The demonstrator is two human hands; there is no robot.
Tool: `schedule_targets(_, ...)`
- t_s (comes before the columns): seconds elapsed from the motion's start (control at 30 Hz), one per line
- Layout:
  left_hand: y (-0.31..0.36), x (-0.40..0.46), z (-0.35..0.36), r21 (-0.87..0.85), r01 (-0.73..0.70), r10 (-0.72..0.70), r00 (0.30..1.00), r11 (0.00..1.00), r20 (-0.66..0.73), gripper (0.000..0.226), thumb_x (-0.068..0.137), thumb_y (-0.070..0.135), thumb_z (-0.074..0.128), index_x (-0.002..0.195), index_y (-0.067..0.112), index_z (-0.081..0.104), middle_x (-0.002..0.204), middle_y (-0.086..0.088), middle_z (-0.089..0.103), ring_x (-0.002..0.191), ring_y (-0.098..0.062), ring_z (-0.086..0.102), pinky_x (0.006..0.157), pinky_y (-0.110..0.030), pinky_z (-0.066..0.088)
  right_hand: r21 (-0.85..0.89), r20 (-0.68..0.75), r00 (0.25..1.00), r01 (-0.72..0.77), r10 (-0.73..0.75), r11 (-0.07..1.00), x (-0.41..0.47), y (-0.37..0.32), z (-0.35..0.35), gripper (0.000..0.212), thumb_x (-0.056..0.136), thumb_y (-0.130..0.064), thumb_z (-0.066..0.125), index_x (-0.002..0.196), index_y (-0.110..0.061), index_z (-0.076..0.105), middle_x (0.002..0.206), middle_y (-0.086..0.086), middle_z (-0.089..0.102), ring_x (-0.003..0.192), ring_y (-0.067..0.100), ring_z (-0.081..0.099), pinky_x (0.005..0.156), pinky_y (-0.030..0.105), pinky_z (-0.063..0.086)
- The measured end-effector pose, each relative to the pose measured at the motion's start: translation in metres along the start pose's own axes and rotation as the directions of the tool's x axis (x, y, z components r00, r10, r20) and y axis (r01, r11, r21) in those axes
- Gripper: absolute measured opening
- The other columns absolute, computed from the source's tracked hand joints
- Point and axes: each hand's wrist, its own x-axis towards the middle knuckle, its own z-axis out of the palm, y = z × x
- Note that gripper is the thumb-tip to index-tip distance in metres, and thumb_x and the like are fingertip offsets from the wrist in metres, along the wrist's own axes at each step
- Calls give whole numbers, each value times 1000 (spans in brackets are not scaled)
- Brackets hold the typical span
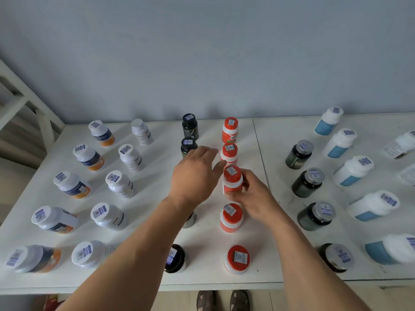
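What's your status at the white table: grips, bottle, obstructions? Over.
Right grip holds the red-capped orange plastic bottle, mid-column. Left grip open, close beside it. Matching bottles stand close behind and in front.

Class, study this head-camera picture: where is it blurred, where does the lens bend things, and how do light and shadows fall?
Head view: motion blur smears the right hand and the red bottle it grips; the left hand is slightly soft; bottles toward the table ends lean outward, wide-angle distortion; light soft and even, shadows faint, no strong glare.
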Motion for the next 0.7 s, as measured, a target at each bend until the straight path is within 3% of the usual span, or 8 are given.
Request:
schedule_targets(0.13,-3,0,7,79,-77,75,997,994,20,46,99,46,45,133,18,59,130,-1,62,114,-19,58,85,-31,51,-7,30,999,-19,19,1000,11,5,5,71,83,-26,80,143,-30,43,142,-2,57,133,24,52,114,54,37)
schedule_targets(0.23,-4,2,9,60,-59,57,997,996,43,46,100,47,44,135,20,57,133,1,60,117,-18,56,88,-31,51,-21,83,996,-23,25,1000,10,4,0,74,81,-30,81,143,-34,41,140,-6,56,131,20,51,115,52,37)
schedule_targets(0.3,-3,4,8,39,-43,42,999,998,34,45,100,47,45,135,21,57,133,2,60,117,-17,56,87,-30,50,57,106,994,-8,2,998,4,-1,-11,69,81,-42,79,140,-39,43,138,-12,55,128,13,49,115,50,35)
schedule_targets(0.4,-4,12,5,5,-18,18,999,1000,28,46,100,48,44,136,22,56,135,3,59,119,-17,55,89,-29,49,261,-5,1000,28,-28,965,12,-15,-29,65,78,-62,70,135,-38,49,140,-14,55,131,15,50,115,49,34)
schedule_targets(0.53,-6,25,5,-43,24,-23,999,999,22,46,100,48,45,137,22,56,137,3,58,120,-17,55,90,-29,48,93,9,1000,-3,2,996,49,-36,-30,71,86,-42,74,147,-33,39,152,-7,46,139,22,44,115,51,34)
schedule_targets(0.63,-5,33,5,-103,60,-55,997,993,51,46,99,47,47,137,23,55,139,4,56,120,-16,56,91,-28,47,-87,90,996,-12,20,996,67,-42,-26,61,92,-35,68,146,-28,40,148,0,51,135,27,49,115,51,36)
schedule_targets(0.7,-3,40,5,-176,111,-95,991,978,99,46,99,47,49,138,22,55,139,3,56,119,-16,57,92,-27,47,-99,83,996,-6,14,995,69,-44,-26,58,92,-35,68,143,-25,44,143,1,56,132,27,52,114,49,38)
